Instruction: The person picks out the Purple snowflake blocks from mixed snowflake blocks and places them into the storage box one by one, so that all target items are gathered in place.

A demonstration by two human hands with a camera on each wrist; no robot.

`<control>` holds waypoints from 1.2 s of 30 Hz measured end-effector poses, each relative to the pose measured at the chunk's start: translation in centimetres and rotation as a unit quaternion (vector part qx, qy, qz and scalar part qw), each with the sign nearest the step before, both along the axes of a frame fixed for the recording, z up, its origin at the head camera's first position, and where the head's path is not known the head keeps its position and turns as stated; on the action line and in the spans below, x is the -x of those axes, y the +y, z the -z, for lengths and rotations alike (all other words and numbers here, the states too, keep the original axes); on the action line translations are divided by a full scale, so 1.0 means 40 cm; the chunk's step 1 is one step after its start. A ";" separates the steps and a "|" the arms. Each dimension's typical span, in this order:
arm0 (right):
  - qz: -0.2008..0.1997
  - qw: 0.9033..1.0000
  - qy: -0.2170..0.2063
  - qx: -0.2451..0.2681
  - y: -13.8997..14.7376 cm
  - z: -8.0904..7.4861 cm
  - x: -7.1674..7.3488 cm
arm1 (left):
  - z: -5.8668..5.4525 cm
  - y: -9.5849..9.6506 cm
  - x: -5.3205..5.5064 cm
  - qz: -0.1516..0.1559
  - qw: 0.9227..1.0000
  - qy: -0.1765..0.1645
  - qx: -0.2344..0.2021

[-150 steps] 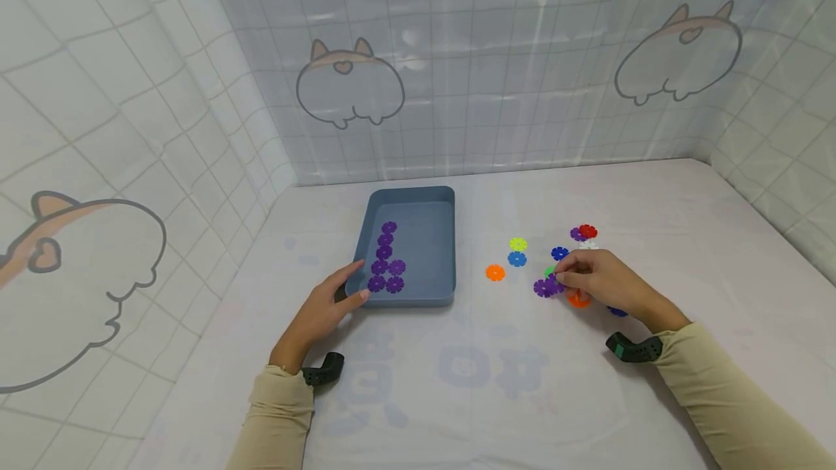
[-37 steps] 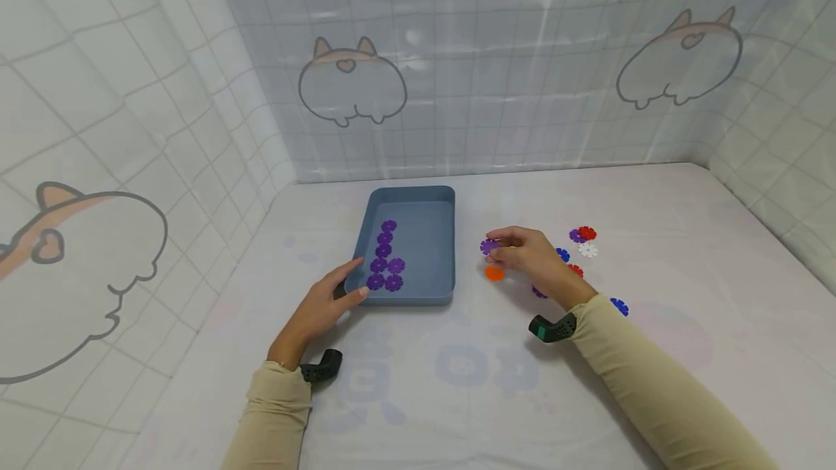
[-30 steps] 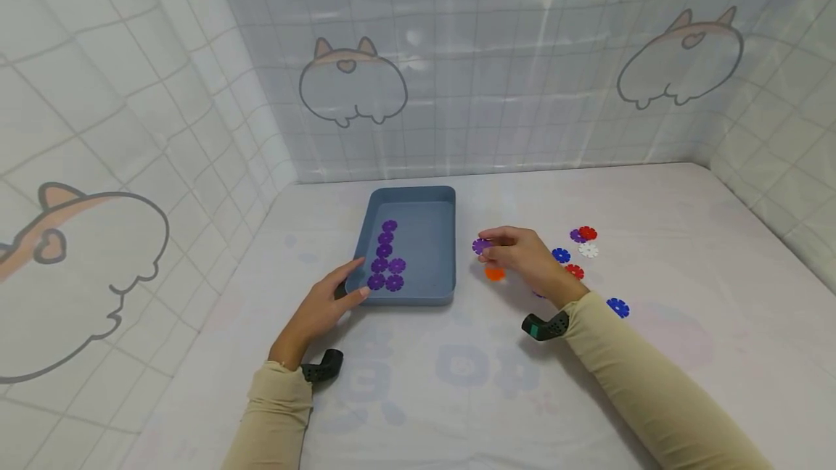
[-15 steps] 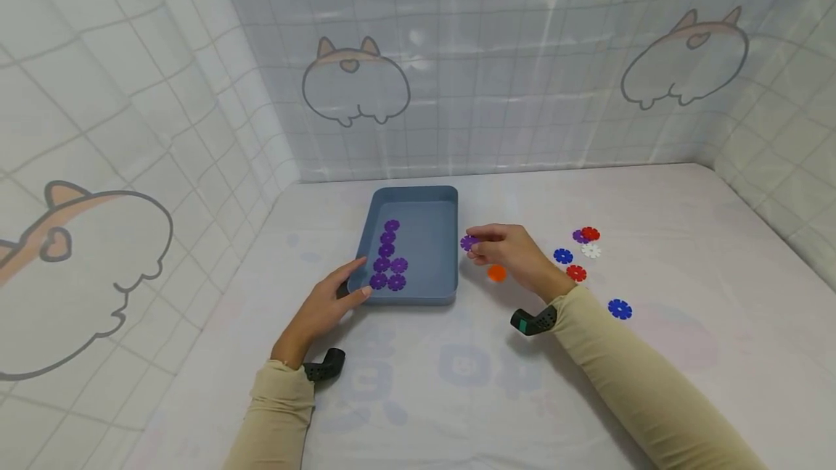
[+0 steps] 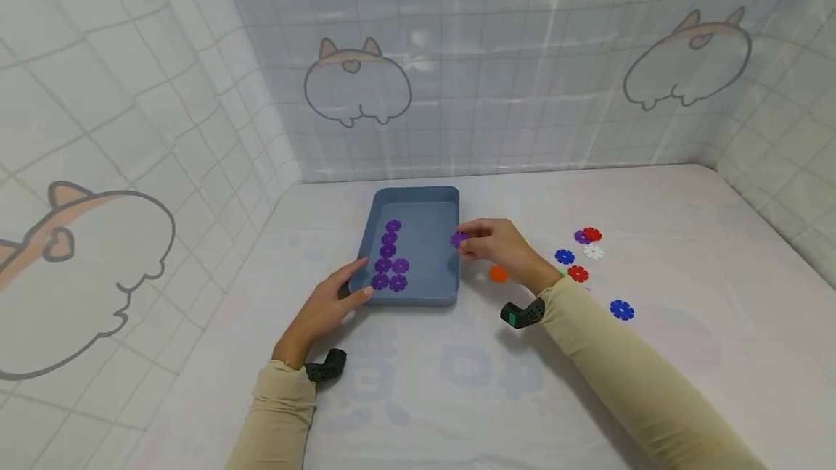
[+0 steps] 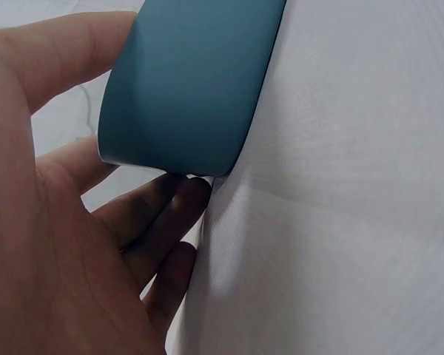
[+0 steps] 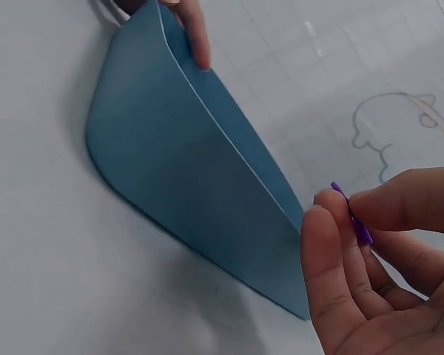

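Note:
My right hand (image 5: 501, 246) pinches a purple flower-shaped plastic disc (image 5: 457, 239) at the right rim of the blue-grey tray (image 5: 418, 302). In the right wrist view the disc (image 7: 361, 231) shows edge-on between thumb and fingers, above the tray wall. My left hand (image 5: 321, 312) holds the tray's near left corner, the thumb over its front rim. In the left wrist view the other fingers (image 6: 152, 222) lie around the corner's outside. Several purple discs (image 5: 388, 250) lie flat along the tray's left part, in a column with two more beside its near end.
Right of the tray are loose discs: orange (image 5: 498, 275), blue (image 5: 564, 257), red (image 5: 578, 273), white (image 5: 593, 252) and another blue (image 5: 622, 310). A red disc (image 5: 591, 234) overlaps a purple one (image 5: 581, 236). Tile-patterned sheets rise behind and at the sides.
My right hand picked the purple disc from the loose group and carried it left to the tray's right rim. The left hand stays at the tray's corner.

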State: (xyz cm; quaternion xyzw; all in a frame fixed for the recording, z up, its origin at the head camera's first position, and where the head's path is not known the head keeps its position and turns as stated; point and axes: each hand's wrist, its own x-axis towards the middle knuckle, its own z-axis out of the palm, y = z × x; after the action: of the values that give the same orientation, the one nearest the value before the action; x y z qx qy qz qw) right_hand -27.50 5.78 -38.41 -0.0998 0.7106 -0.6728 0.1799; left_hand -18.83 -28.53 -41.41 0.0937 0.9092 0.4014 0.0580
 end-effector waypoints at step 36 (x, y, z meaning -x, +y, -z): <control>-0.115 0.993 0.015 -0.013 -0.136 -0.035 0.062 | 0.004 -0.002 0.005 -0.001 1.000 0.006 0.008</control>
State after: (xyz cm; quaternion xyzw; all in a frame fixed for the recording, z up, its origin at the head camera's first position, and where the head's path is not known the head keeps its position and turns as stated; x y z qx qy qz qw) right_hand -29.97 0.35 -37.00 -0.1882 0.7060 -0.6366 0.2468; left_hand -19.03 -28.60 -41.55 0.0949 0.9128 0.3936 0.0531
